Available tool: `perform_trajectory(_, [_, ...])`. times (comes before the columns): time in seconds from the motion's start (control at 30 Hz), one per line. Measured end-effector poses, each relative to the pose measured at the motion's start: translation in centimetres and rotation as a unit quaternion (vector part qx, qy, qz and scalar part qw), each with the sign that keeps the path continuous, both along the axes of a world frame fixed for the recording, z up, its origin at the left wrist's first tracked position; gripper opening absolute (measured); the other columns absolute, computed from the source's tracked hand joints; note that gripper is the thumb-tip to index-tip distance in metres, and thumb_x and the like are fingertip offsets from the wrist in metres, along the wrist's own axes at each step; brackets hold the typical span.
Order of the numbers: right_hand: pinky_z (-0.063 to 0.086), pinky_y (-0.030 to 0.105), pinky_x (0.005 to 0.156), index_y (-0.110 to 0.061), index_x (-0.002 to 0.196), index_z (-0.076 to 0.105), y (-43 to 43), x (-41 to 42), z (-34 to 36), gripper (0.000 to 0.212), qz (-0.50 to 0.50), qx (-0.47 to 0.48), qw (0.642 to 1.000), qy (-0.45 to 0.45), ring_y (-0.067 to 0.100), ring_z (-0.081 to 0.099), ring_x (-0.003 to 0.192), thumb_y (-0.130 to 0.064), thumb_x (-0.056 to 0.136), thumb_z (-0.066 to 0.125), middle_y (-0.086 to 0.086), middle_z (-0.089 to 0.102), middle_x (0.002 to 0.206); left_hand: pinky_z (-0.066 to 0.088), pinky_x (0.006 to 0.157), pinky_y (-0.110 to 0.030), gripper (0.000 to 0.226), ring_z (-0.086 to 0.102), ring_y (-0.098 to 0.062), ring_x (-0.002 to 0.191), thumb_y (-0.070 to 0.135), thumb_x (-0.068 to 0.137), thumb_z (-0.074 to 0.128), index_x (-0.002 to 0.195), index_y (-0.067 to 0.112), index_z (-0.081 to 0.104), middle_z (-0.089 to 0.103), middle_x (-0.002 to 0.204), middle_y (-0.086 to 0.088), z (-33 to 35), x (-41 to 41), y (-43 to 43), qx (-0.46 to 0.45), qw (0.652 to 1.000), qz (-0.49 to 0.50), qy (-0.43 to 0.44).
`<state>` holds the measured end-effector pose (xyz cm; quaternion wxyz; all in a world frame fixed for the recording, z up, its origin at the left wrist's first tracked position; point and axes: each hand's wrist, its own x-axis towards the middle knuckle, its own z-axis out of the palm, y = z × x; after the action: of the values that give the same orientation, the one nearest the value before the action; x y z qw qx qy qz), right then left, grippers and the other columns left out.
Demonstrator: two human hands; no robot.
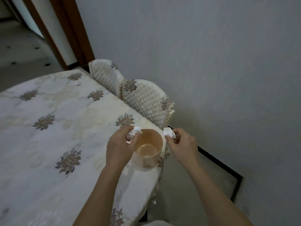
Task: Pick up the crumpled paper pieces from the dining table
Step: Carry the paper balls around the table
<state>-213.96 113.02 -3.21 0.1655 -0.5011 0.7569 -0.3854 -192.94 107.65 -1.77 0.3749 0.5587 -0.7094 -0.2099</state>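
The surface (53, 98) showed cream fabric strewn with brown-mauve flower sprays. The cup (149, 150) was translucent peach; at its twelve o'clock the chair cover (141, 98) was cream, diamond-quilted, with the same flowers. The left paper piece (134, 133) and the right paper piece (169, 132) were white. The wall (211, 54) was pale grey.

two hands (119, 148) (182, 145) — crumpled papers (134, 132) (169, 132), cup (149, 148)

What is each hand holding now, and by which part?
The left hand pinches the first crumpled paper piece by its lower side; the right hand pinches the second crumpled paper piece by its right edge.
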Motion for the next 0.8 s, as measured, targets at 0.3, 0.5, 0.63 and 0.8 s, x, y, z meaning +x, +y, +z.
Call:
perform_trajectory(0.3, [0.047,0.032,0.068,-0.023,0.103,0.063,-5.3,1.1,-0.1,0.029,0.108,0.009,0.991,0.083,0.017,0.061,0.083,-0.045,0.085,0.065,-0.006,0.066,0.093,0.051,0.067,-0.03,0.025,0.062,-0.014,0.076,0.038,0.086,0.071,0.104,0.021,0.07,0.068,0.091,0.007,-1.2,-0.6,-2.0,-0.003,0.996,0.044,-0.074])
perform_trajectory(0.5, [0.042,0.031,0.065,-0.019,0.103,0.061,-6.1,1.4,-1.0,0.029,0.14,0.008,0.979,0.146,0.022,0.059,0.086,-0.04,0.084,0.063,-0.002,0.063,0.093,0.052,0.069,-0.037,0.035,0.064,-0.025,0.09,0.045,0.083,0.067,0.108,0.022,0.069,0.069,0.097,0.001,-2.5,-1.6,-2.4,-0.024,0.984,0.048,-0.17])
perform_trajectory(0.63, [0.048,0.036,0.081,-0.021,0.121,0.06,-6.2,1.2,-1.5,0.045,0.185,0.047,0.961,0.202,0.023,0.054,0.106,-0.044,0.082,0.063,0.001,0.06,0.113,0.047,0.087,-0.045,0.055,0.054,-0.027,0.12,0.055,0.083,0.066,0.129,0.025,0.06,0.06,0.131,-0.001,-3.0,-1.4,-2.4,0.002,0.974,0.031,-0.225])
perform_trajectory(0.8, [0.051,0.04,0.079,-0.02,0.118,0.062,-7.0,0.2,-0.4,0.044,0.19,-0.009,0.952,0.241,0.022,0.054,0.103,-0.042,0.081,0.061,0.0,0.06,0.111,0.046,0.092,-0.044,0.054,0.052,-0.022,0.125,0.06,0.087,0.055,0.131,0.027,0.058,0.058,0.135,0.003,-2.3,-1.0,-3.3,-0.022,0.969,0.034,-0.244])
